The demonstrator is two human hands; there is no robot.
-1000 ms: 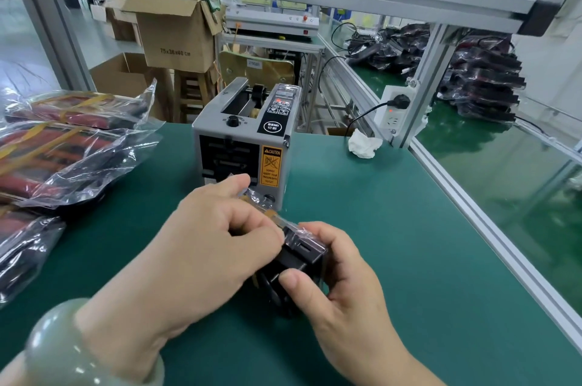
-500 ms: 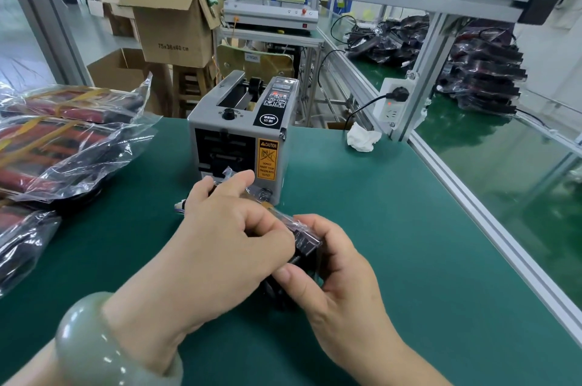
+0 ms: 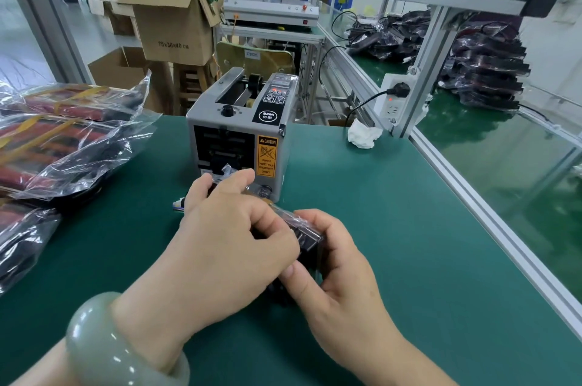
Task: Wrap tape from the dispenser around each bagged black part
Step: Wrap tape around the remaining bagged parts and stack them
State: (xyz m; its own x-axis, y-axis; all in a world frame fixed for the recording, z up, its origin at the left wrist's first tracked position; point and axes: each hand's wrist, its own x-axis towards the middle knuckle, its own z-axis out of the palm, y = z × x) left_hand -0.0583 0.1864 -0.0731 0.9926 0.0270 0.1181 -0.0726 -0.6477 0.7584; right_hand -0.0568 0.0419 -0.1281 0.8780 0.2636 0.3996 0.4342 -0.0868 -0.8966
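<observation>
Bagged black part (image 3: 308, 237): 1 item, held by 2 hands just above the green table mat (image 3: 409, 259), directly in front of the grey tape dispenser (image 3: 239, 133) and close to its front face. Left hand (image 3: 226, 240), jade-coloured bangle (image 3: 104, 341) at the wrist, comes in from the lower left, knuckles up, fingers curled over the item; its index finger and thumb reach forward, pinching crumpled clear film just before the dispenser's outlet. Right hand (image 3: 337, 263) comes in from the lower right, fingers wrapped round the far side, thumb pressed on the near side: both hands are gripping the item. Long axis, as far as visible: diagonal, far end toward the dispenser, near end at the right hand. Appearance: black, blocky body under glossy, wrinkled transparent film; most of it is hidden by the hands. Small white connector (image 3: 179, 203) shows at the left hand's far edge. Stacked bagged goods (image 3: 63, 146) lie at the mat's left.
</observation>
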